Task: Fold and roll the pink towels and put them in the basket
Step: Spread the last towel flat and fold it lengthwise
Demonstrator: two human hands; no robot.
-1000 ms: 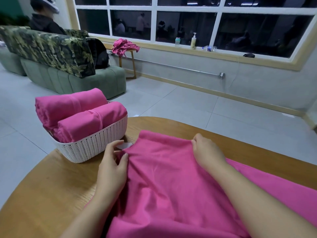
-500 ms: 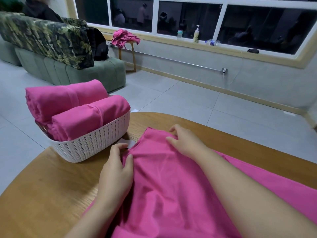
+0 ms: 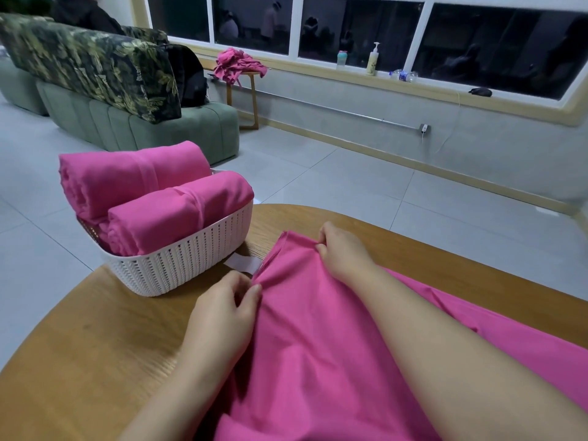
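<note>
A pink towel [image 3: 318, 338] lies spread over the round wooden table [image 3: 95, 345], reaching off to the right. My left hand [image 3: 222, 316] pinches its left edge near the far end. At the far edge, my right hand [image 3: 343, 249] pinches the cloth between thumb and fingers. To the left stands a white woven basket [image 3: 184, 265] holding two rolled pink towels [image 3: 165, 205], one behind the other. A white tag [image 3: 241, 262] sticks out beside the towel's edge.
Beyond the table is grey tiled floor. A green sofa [image 3: 143, 128] with a leaf-patterned cover stands at the back left. More pink cloth [image 3: 238, 66] is heaped on a small wooden stool by the window sill, which carries bottles.
My right hand has slid left along the towel's far edge and now pinches it. My left hand's fingers have closed on the left edge. The view has shifted.
</note>
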